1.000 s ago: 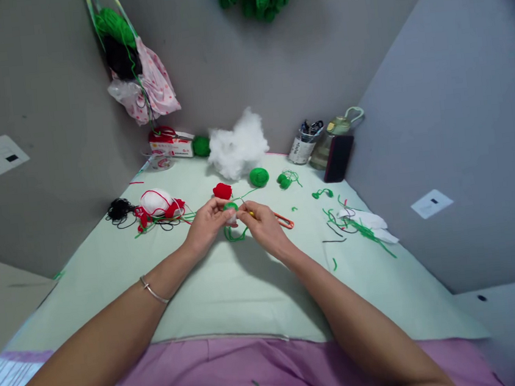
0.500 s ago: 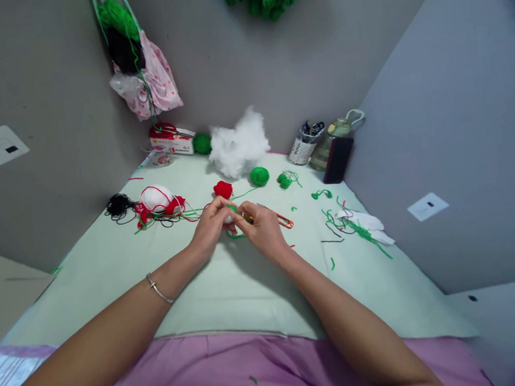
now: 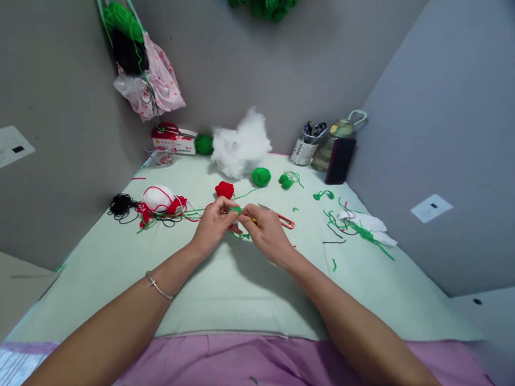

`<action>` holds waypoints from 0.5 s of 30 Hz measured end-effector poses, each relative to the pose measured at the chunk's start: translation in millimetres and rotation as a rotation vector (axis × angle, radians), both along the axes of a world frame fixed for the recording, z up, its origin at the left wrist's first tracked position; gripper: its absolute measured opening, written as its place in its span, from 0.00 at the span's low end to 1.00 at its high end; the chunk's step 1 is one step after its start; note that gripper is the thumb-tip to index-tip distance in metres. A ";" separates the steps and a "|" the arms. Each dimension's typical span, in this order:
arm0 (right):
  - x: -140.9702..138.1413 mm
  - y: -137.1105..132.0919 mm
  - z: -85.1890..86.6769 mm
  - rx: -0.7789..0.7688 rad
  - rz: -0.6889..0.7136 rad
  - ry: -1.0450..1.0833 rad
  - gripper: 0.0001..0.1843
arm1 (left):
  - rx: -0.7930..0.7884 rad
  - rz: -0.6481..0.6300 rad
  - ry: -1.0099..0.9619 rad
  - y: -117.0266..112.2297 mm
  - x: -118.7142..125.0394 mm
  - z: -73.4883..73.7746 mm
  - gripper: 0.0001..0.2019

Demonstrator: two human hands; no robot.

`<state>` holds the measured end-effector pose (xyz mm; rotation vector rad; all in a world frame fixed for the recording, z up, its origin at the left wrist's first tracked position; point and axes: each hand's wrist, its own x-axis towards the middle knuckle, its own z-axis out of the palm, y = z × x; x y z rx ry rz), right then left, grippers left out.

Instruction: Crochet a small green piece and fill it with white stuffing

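Over the middle of the table, my left hand (image 3: 217, 222) pinches a small green crochet piece (image 3: 236, 210) between thumb and fingers. Close against it, my right hand (image 3: 265, 229) is closed around a crochet hook (image 3: 254, 220); only a bit of its yellow handle shows, and the tip is hidden by fingers. Green yarn (image 3: 242, 236) hangs below the fingertips. Behind the right hand lies an orange-handled thread snipper (image 3: 285, 221), partly covered. A red crochet piece (image 3: 224, 189) and a green yarn ball (image 3: 261, 176) lie just beyond the hands.
White stuffing (image 3: 241, 145) is heaped at the back. To the left sit a white yarn ball (image 3: 159, 198) with red strands and a black yarn tangle (image 3: 121, 204). Yarn scraps (image 3: 363, 231) lie at right, below a phone (image 3: 340, 161), bottle (image 3: 342, 127) and pen cup (image 3: 303, 150).
My right hand has shifted slightly right and down, away from the left fingertips. More of the green piece shows between the hands. The view has moved slightly.
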<state>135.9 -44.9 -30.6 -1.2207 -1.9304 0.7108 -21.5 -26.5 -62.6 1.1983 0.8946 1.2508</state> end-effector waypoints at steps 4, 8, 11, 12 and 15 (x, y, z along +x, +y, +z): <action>-10.7 -2.7 -8.2 0.014 0.000 -0.055 0.08 | -0.026 0.057 0.039 5.9 2.4 -8.7 0.08; -6.9 6.5 -11.2 0.039 0.004 -0.099 0.09 | -0.092 0.045 0.058 9.9 -1.4 -12.1 0.14; 6.5 15.2 -8.5 0.086 -0.045 -0.090 0.11 | -0.109 0.044 0.034 8.5 -5.2 -9.5 0.12; 11.3 17.5 -7.3 0.104 -0.071 -0.071 0.12 | -0.106 0.046 0.024 7.3 -5.7 -8.0 0.10; 20.5 22.4 -5.9 0.137 -0.129 0.021 0.16 | -0.075 0.056 0.017 2.7 -3.6 -2.9 0.05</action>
